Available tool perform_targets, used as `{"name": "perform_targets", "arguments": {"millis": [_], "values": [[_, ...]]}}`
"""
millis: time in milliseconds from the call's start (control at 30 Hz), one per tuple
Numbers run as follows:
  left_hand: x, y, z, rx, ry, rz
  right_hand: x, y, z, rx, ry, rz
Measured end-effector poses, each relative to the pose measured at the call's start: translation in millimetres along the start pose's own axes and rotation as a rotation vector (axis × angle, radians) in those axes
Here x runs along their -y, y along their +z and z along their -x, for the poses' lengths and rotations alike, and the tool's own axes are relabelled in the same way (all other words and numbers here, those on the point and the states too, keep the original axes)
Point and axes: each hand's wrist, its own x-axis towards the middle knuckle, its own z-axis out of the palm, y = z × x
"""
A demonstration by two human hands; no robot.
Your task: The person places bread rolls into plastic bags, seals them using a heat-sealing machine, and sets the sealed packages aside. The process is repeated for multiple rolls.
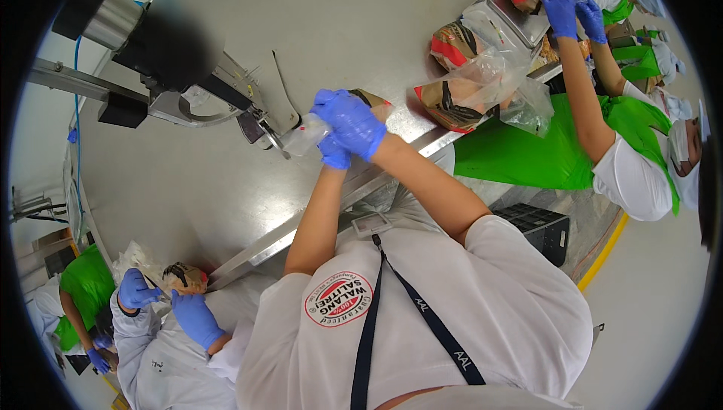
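Both my hands wear blue gloves and are close together over the metal table. My right hand [352, 122] is closed around the gathered neck of a clear plastic bag [301, 136]. Just below it, my left hand [334, 154] is also closed on the bag, its fingers partly hidden by the right hand. The loose end of the plastic reaches the metal jaw of a bench-mounted machine [265, 133]. Behind my right hand shows part of a brown, black and red printed package [372, 104]; most of it is hidden.
Several bagged packages [454, 103] lie at the table's right edge, next to a scale [516, 18]. A co-worker's gloved hands [561, 11] handle a package there. Another co-worker's hands [197, 321] are at lower left. A black crate [533, 231] stands on the floor.
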Motion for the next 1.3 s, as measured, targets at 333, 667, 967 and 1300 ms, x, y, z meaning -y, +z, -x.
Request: {"name": "perform_targets", "arguments": {"millis": [333,667,967,1300], "values": [[-10,-18,-14,-0.424,0.132,-0.574,-69,55,40,-0.48,0.4,-0.73],[-10,-17,12,-0.3,0.186,-0.827,-37,51,30,-0.469,0.103,-0.102],[0,-26,13,-0.404,0.136,-0.49,-33,51,30,-0.448,0.072,-0.093],[-23,-50,-23,-0.44,-0.317,0.078,-76,36,45,-0.158,0.091,-0.727]]}}
